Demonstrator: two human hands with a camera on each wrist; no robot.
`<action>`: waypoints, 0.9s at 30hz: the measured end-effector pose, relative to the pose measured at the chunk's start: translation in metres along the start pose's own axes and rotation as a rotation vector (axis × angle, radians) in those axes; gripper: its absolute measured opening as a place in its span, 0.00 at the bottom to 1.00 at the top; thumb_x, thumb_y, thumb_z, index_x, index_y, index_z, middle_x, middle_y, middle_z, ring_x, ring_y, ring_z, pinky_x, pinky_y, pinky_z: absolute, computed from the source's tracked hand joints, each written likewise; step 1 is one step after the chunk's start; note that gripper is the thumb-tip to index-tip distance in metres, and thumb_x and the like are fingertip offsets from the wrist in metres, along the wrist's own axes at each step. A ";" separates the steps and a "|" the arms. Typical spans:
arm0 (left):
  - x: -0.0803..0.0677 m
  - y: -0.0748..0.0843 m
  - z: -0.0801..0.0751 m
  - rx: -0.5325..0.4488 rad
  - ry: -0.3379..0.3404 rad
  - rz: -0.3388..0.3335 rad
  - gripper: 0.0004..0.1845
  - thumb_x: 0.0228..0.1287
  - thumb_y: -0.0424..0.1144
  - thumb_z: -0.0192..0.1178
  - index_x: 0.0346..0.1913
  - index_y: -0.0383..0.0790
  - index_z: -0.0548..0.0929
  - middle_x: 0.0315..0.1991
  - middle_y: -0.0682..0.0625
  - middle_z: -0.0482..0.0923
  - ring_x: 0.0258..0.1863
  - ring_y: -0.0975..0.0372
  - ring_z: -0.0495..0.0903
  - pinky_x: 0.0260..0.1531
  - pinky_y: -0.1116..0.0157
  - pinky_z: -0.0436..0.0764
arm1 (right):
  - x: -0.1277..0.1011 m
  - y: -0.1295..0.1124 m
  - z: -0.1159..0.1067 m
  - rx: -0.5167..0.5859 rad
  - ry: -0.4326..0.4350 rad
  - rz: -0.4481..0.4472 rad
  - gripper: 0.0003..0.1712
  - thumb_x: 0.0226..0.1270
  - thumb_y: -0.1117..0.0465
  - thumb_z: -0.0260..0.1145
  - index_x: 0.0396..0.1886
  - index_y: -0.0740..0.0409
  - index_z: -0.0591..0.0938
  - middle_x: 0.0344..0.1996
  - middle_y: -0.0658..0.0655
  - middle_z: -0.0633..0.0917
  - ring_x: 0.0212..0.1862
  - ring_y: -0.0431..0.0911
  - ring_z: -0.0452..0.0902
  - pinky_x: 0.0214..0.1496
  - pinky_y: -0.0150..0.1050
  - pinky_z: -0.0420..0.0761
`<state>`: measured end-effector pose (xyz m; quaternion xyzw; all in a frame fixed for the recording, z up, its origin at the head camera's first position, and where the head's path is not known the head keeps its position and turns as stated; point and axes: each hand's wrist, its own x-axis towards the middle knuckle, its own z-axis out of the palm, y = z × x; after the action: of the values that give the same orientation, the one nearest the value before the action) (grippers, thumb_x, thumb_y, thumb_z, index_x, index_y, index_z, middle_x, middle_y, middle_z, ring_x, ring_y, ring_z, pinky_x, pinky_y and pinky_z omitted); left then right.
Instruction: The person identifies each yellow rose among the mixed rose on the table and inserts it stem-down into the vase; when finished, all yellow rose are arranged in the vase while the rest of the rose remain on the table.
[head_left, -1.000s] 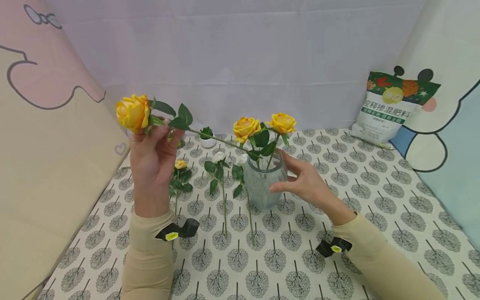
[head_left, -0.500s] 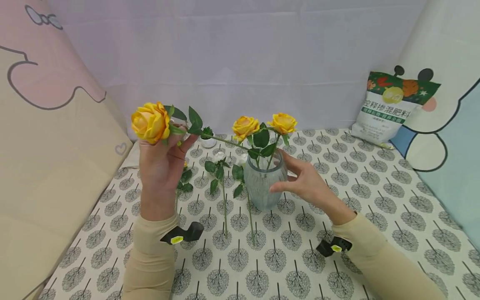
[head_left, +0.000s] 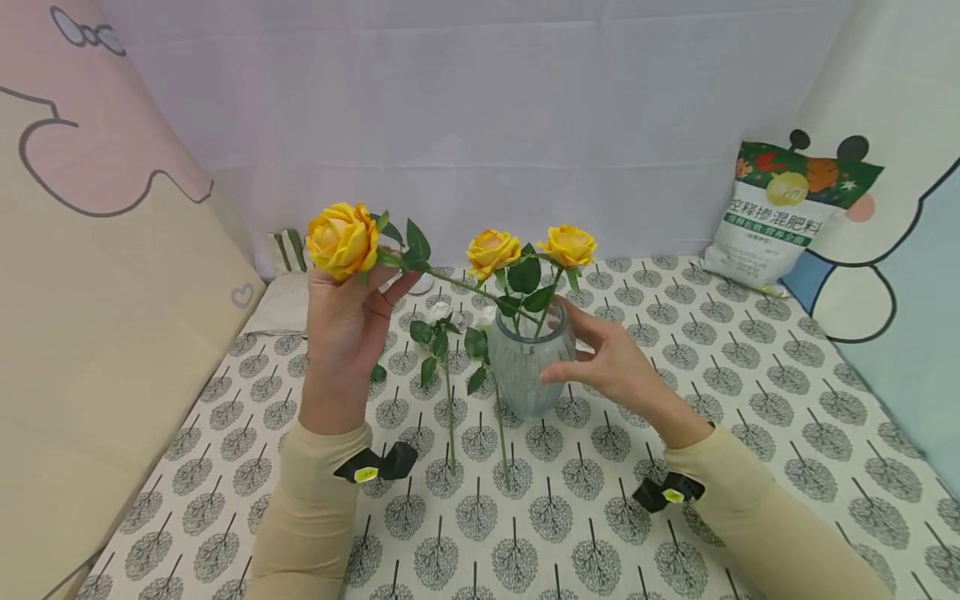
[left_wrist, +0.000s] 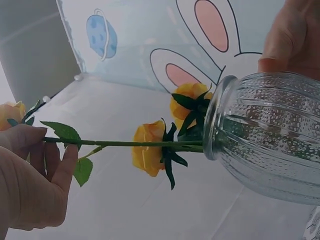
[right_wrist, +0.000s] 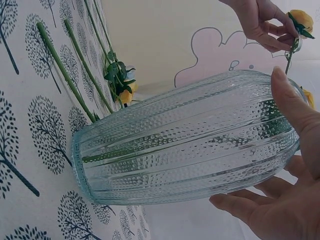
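My left hand (head_left: pixel 341 337) pinches the green stem of a yellow rose (head_left: pixel 342 240) just below its bloom, left of the vase. That stem slants down to the right, and its lower end reaches into the mouth of a ribbed clear glass vase (head_left: pixel 528 379). Two more yellow roses stand in the vase, a left one (head_left: pixel 493 252) and a right one (head_left: pixel 567 247). With thumb and fingers around its right side, my right hand (head_left: pixel 611 367) holds the vase upright on the table. In the left wrist view, the held stem (left_wrist: pixel 115 143) passes in front of a yellow bloom (left_wrist: pixel 148 148).
Two white roses, a left one (head_left: pixel 438 313) and a right one (head_left: pixel 486 318), lie on the tree-patterned tablecloth (head_left: pixel 480 517) left of the vase. A fertilizer bag (head_left: pixel 780 221) stands at the back right. My left hand partly hides a pale cloth item (head_left: pixel 281 304).
My left hand has moved right toward the vase with the yellow rose, pushing its stem further in. The pale item behind that hand has come into view. My right hand and the vase stay put.
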<state>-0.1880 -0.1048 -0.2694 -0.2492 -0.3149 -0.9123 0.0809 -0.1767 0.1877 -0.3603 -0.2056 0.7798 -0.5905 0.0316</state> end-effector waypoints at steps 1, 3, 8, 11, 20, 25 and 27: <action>0.000 -0.002 0.000 0.014 0.001 -0.001 0.19 0.51 0.21 0.74 0.45 0.36 0.81 0.37 0.45 0.79 0.33 0.56 0.84 0.41 0.57 0.88 | 0.000 0.000 0.000 -0.004 0.001 0.003 0.60 0.50 0.60 0.82 0.79 0.53 0.57 0.77 0.53 0.58 0.76 0.51 0.55 0.66 0.37 0.71; 0.000 -0.006 -0.002 0.028 -0.005 -0.008 0.18 0.51 0.23 0.75 0.44 0.37 0.83 0.36 0.45 0.79 0.33 0.57 0.84 0.41 0.57 0.87 | -0.001 0.000 0.000 -0.011 0.004 0.010 0.60 0.50 0.60 0.82 0.79 0.53 0.56 0.77 0.53 0.58 0.76 0.52 0.55 0.66 0.38 0.71; 0.002 -0.016 -0.006 0.057 -0.016 -0.021 0.16 0.52 0.25 0.75 0.44 0.38 0.84 0.36 0.47 0.78 0.33 0.58 0.84 0.42 0.58 0.87 | -0.002 0.000 0.000 -0.007 0.006 0.017 0.60 0.50 0.59 0.82 0.79 0.53 0.56 0.77 0.52 0.58 0.76 0.53 0.55 0.66 0.37 0.72; 0.003 -0.021 -0.007 0.060 0.001 -0.040 0.18 0.50 0.26 0.76 0.44 0.38 0.84 0.36 0.47 0.77 0.34 0.58 0.85 0.44 0.57 0.87 | -0.001 -0.001 0.000 -0.002 0.003 0.010 0.60 0.50 0.60 0.82 0.79 0.53 0.56 0.77 0.53 0.58 0.76 0.53 0.55 0.66 0.37 0.72; 0.003 -0.035 -0.008 0.122 0.027 -0.111 0.14 0.54 0.27 0.74 0.43 0.41 0.85 0.34 0.49 0.76 0.30 0.62 0.83 0.44 0.57 0.86 | -0.001 -0.002 0.000 -0.033 0.007 0.023 0.61 0.50 0.58 0.82 0.79 0.54 0.56 0.78 0.52 0.56 0.76 0.52 0.55 0.66 0.37 0.72; 0.005 -0.044 -0.011 0.135 0.022 -0.134 0.14 0.56 0.25 0.72 0.43 0.41 0.84 0.35 0.49 0.76 0.31 0.61 0.83 0.44 0.57 0.87 | -0.001 -0.002 0.000 -0.044 0.010 0.030 0.61 0.50 0.57 0.82 0.79 0.55 0.55 0.77 0.54 0.57 0.76 0.53 0.56 0.66 0.38 0.71; 0.006 -0.048 -0.012 0.135 0.024 -0.141 0.16 0.52 0.28 0.76 0.43 0.41 0.85 0.35 0.49 0.78 0.32 0.61 0.84 0.44 0.57 0.87 | -0.002 -0.001 0.000 -0.041 0.009 0.030 0.61 0.50 0.57 0.82 0.79 0.55 0.55 0.77 0.54 0.57 0.76 0.53 0.56 0.66 0.38 0.72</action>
<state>-0.2122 -0.0747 -0.3002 -0.2093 -0.3915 -0.8953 0.0371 -0.1750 0.1883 -0.3594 -0.1919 0.7948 -0.5748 0.0328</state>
